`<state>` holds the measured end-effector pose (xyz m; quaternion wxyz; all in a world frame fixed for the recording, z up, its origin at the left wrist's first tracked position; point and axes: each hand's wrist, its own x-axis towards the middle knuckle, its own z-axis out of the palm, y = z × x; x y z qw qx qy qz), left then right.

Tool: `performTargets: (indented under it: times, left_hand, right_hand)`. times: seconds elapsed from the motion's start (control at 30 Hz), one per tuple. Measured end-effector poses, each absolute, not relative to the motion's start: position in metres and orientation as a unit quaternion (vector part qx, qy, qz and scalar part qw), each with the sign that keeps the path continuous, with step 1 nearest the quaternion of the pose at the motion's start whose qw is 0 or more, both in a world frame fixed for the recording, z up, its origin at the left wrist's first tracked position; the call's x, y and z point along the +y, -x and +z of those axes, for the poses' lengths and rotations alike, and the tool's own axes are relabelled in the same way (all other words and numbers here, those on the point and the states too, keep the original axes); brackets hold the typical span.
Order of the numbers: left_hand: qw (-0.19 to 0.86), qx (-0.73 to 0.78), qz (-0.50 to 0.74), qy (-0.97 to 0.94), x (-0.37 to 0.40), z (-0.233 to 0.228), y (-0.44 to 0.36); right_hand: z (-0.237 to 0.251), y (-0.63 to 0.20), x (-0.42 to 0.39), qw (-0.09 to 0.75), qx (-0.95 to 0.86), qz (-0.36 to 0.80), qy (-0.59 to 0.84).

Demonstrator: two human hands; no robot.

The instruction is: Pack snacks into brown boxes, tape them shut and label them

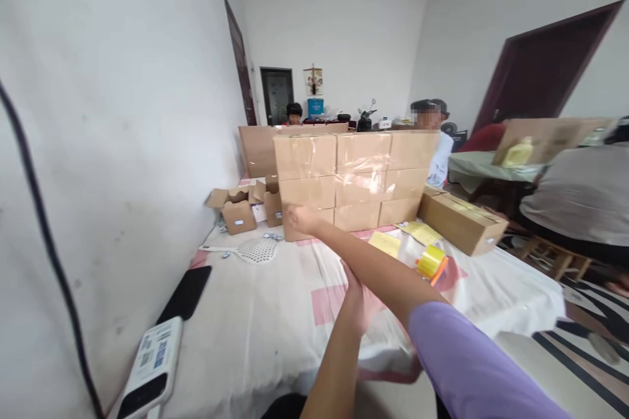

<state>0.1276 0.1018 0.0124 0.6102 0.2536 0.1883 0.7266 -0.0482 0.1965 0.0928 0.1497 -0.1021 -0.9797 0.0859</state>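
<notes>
My right hand (pixel 301 217) reaches across the table with its fingers curled in, in front of the lower left of a stack of cardboard boxes (pixel 361 178). Whatever its fingers might hold is hidden, and I cannot tell whether it touches the cardboard. My left hand (pixel 354 281) is against the underside of my right forearm, its fingers mostly hidden. Left of the stack are two small opened cartons (pixel 239 217). A white perforated scoop-like tool (pixel 258 251) lies before them. A yellow tape roll on an orange dispenser (pixel 432 262) sits to the right.
Yellow sheets (pixel 386 244) and a long carton (pixel 462 219) are on the right side of the cloth-covered table (pixel 255 321). At the left edge, by the wall, are a black flat object (pixel 185 293) and a white device (pixel 152 366). People sit behind the stack and at another table.
</notes>
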Motion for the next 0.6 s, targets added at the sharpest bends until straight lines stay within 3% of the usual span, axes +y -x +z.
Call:
performTargets:
  times: [0.2,0.43,0.6]
  left_hand:
    - [0.542,0.113,0.825,-0.119,0.065,0.004,-0.083]
    - [0.443,0.199,0.859,-0.159,0.053,-0.008,-0.006]
    - [0.444,0.29,0.824,-0.199,0.041,-0.002,0.03]
  right_hand:
    - [0.076,0.169,0.129,0.103,-0.985,0.119,0.073]
    - [0.056,0.271,0.113,0.087,-0.978,0.163,0.102]
    - [0.035,0.309,0.119,0.092,-0.973,0.175,0.12]
